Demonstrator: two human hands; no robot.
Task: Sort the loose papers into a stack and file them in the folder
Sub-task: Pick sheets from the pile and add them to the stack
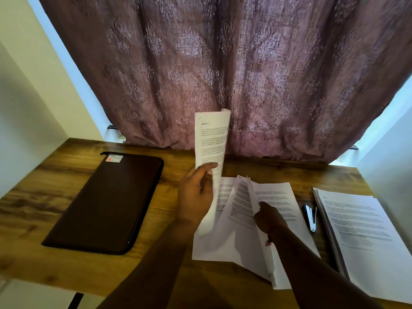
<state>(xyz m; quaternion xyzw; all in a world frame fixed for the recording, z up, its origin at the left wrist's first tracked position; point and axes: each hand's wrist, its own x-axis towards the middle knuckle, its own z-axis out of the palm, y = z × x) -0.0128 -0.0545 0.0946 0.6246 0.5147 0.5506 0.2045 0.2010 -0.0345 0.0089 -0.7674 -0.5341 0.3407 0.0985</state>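
Right hand (268,218) pinches 1 loose sheet (253,198); left hand (196,192) pinches another sheet (211,141), which may crumple.

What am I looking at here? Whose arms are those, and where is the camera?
The camera sits on a person's head and looks down, so the arms are their own. The left hand holds a printed sheet up in the air. The right hand pinches the edge of another sheet among the loose papers on the wooden desk. A dark closed folder lies on the left, a stapler and a neat paper stack on the right.
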